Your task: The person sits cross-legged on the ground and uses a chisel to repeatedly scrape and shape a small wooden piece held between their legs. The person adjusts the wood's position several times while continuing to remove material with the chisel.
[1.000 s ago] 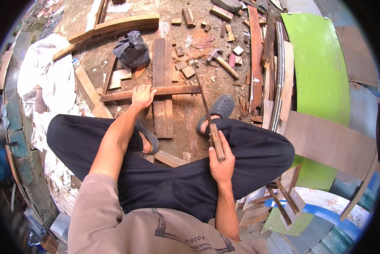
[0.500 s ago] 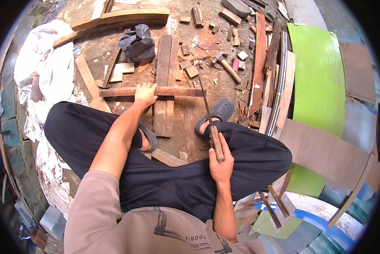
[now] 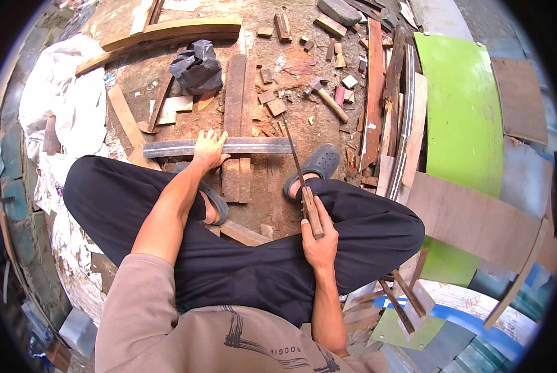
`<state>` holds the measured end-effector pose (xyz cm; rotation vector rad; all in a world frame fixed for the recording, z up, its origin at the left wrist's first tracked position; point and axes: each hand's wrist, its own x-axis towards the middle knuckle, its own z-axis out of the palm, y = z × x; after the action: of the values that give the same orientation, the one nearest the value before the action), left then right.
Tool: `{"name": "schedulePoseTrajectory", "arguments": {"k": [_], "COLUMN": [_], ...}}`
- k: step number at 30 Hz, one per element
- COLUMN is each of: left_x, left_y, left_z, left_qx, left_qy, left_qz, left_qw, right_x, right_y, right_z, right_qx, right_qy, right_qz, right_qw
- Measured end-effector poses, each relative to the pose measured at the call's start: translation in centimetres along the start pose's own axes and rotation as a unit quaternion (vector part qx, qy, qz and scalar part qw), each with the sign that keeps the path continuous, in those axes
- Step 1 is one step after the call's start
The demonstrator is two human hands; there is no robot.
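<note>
A wooden strip [image 3: 263, 145] lies crosswise over two boards [image 3: 233, 105] on the ground, its greyish face with a pale lengthwise line turned up. My left hand [image 3: 210, 150] grips it near the middle, fingers lying over it and slightly spread. In my right hand [image 3: 320, 241], above my right thigh, is a handsaw [image 3: 312, 214] held by its wooden handle. The narrow blade points away from me, seen nearly edge-on, beside the strip's right end. Whether the blade touches the strip I cannot tell.
A hammer [image 3: 329, 102] and several wood offcuts [image 3: 276, 107] lie beyond the strip. Farther left are a black plastic bag [image 3: 196, 67] and white sacking [image 3: 61, 93]. Long planks [image 3: 371, 93] and a green panel [image 3: 461, 112] line the right side. My sandalled feet flank the boards.
The strip has rolled under my left hand, from a narrow brown edge to its wider grey face. My right hand and the saw have barely moved.
</note>
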<state>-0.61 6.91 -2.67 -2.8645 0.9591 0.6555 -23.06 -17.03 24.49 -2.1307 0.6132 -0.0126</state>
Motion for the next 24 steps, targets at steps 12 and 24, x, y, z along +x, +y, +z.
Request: {"name": "schedulePoseTrajectory", "arguments": {"k": [12,24], "left_x": [2.9,3.1], "left_y": [0.3,-1.6], "left_z": [-0.5,-2.5], "left_qx": [-0.08,-0.111], "left_qy": [-0.053,-0.178], "left_qz": [-0.068,0.014], "left_qw": [0.993,0.978], "right_x": [-0.1,-0.7], "right_y": [-0.7,-3.2], "right_z": [3.3,3.5], "right_qx": [0.024,0.034], "right_qy": [-0.044,-0.081], "right_qz": [0.006,0.076], "right_qw": [0.999,0.993]}}
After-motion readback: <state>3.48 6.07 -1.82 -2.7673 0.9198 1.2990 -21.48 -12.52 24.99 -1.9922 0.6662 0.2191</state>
